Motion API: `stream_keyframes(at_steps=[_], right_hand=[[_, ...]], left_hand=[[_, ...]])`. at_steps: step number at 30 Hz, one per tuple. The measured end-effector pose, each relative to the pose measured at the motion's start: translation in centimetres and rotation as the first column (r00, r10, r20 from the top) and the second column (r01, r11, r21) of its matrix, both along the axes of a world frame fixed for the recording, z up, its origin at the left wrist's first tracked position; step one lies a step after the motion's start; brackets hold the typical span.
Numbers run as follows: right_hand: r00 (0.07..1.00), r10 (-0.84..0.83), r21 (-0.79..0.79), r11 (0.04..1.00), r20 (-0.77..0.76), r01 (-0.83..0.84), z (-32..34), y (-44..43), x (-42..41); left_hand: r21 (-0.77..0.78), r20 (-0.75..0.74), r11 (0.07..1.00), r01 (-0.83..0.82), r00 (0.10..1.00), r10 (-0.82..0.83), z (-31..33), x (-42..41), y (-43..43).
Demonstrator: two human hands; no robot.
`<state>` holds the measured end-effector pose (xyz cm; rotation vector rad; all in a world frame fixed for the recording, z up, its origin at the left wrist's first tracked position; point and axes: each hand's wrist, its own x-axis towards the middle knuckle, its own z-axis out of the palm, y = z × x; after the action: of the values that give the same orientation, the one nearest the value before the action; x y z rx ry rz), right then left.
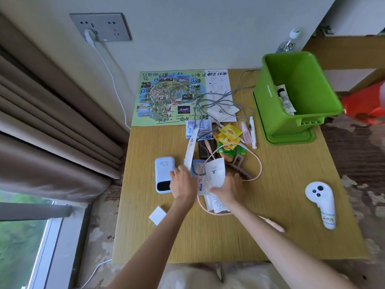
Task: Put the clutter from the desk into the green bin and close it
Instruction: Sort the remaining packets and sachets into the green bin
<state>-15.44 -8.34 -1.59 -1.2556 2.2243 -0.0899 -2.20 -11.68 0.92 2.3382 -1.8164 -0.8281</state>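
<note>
The desk (281, 184) carries the green bin (270, 105) at its far right corner, open and standing on what looks like its own lid (291, 139). If so, closing will mean lifting the bin off the lid first, and a loaded bin could tip.

The bigger risk is tangling. The grey cord (239, 90) runs across the map (166, 97) and into the clutter (227, 138). The pink cable (259, 165) loops round the right hand (229, 188) from twelve through three to six o'clock. Lifting one item could drag the cables and pull tea packets or the pen off the desk edge.

The right hand pinches a white packet (216, 174), which stands upright at its eleven o'clock. The left hand (183, 184) lies with curved fingers over papers at the near edge of the clutter. Whether it grips anything cannot be told from this angle.

The power bank (163, 170) touches the left hand at its nine o'clock, and the rest of the clutter spreads toward twelve o'clock. The bin lies well apart from both hands, between one and two o'clock, so each load crosses the cables.
</note>
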Motion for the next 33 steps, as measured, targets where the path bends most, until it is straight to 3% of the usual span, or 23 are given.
stream_keyframes(at_steps=[5, 11, 19, 22, 27, 33], right_hand=[[0.985, -0.116, 0.001, 0.993, 0.126, 0.117, 0.3, -0.2, 0.4], [0.885, -0.221, 0.112, 0.975, 0.410, 0.192, 0.5, -0.2, -0.4], [0.951, 0.023, -0.101, 0.995, 0.309, 0.009, 4.4, -1.4, -2.6], [0.935, 0.046, -0.160, 0.987, 0.351, 0.012, 6.1, -2.7, -3.6], [0.887, 0.072, -0.321, 0.943, 0.456, 0.088, 9.3, -5.4, -5.1], [0.895, -0.025, -0.360, 0.910, 0.446, 0.205, 13.4, -9.0, -9.9]], left_hand=[[0.002, 0.046, 0.999, -0.041, 0.998, 0.041, -0.4, -0.5, -0.1], [0.035, -0.133, 0.990, -0.137, 0.981, 0.141, 0.2, 0.8, -1.1], [0.013, -0.247, 0.990, -0.137, 0.959, 0.136, 4.1, 3.8, -2.7], [-0.041, -0.306, 0.984, -0.172, 0.940, 0.152, 5.9, 4.4, -3.5], [-0.002, -0.571, 0.966, -0.257, 0.794, 0.210, 8.5, 3.3, -6.1], [0.035, -0.758, 0.964, -0.263, 0.621, 0.197, 11.8, -1.8, -9.6]])
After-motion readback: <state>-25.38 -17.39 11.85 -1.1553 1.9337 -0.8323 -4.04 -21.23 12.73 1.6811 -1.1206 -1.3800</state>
